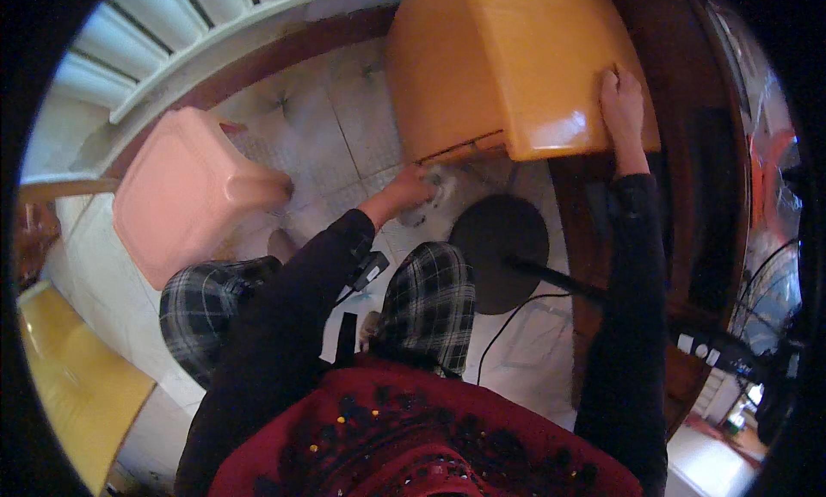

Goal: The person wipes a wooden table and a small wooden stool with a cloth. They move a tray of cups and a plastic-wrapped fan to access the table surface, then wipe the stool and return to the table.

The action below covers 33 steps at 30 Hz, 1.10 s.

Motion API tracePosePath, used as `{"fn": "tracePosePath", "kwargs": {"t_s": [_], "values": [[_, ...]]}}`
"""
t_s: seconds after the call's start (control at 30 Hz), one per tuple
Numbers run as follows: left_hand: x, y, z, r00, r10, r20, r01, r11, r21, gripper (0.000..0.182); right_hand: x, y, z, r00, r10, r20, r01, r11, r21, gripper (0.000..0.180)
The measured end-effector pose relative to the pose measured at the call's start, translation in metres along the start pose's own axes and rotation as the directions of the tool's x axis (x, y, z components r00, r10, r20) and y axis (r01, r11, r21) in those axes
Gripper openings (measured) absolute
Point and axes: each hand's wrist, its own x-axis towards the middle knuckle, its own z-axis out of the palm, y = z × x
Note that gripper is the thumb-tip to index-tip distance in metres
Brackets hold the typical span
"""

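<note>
A glossy orange piece of furniture [548,64], apparently plastic, stands tilted before me. My right hand [623,103] lies on its smooth face near the right edge, fingers curled in at a small dark gap. The fingertips are hidden there. Just under its lower left edge is my left hand [406,187], blurred and with fingers bent. Beside those fingers is a pale greyish, cloth-like patch [442,187]. Blur hides whether the left hand holds it.
A pink plastic stool [174,193] lies tipped at left. A round black base [500,252] with a pole stands by my knee, near a black cable [497,339]. Dark wooden furniture [703,239] borders the right. A yellow panel [77,381] is at lower left; white railings [161,26] run behind.
</note>
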Motion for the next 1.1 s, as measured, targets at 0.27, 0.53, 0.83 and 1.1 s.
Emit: {"fn": "tracePosePath", "kwargs": {"t_s": [0.27,0.53,0.83,1.1], "values": [[-0.066,0.178,0.002,0.785,0.391,0.481,-0.582,0.731,0.356,0.052,-0.013,-0.002,-0.032,0.950,0.198,-0.242,-0.080,0.902,0.425,0.040],[-0.101,0.316,0.001,0.254,0.932,0.256,-0.943,0.181,0.278,0.060,-0.160,-0.081,-0.145,0.823,0.549,0.144,-0.072,-0.151,0.986,0.050],[0.057,0.360,-0.122,0.390,0.704,0.594,-0.806,-0.050,0.589,0.047,-0.172,-0.077,-0.073,0.476,0.713,0.515,-0.210,-0.477,0.854,0.033],[0.067,0.330,-0.151,0.434,0.692,0.576,-0.707,-0.135,0.694,0.052,-0.199,-0.175,0.074,0.209,0.952,0.224,-0.391,-0.129,0.912,0.037]]}}
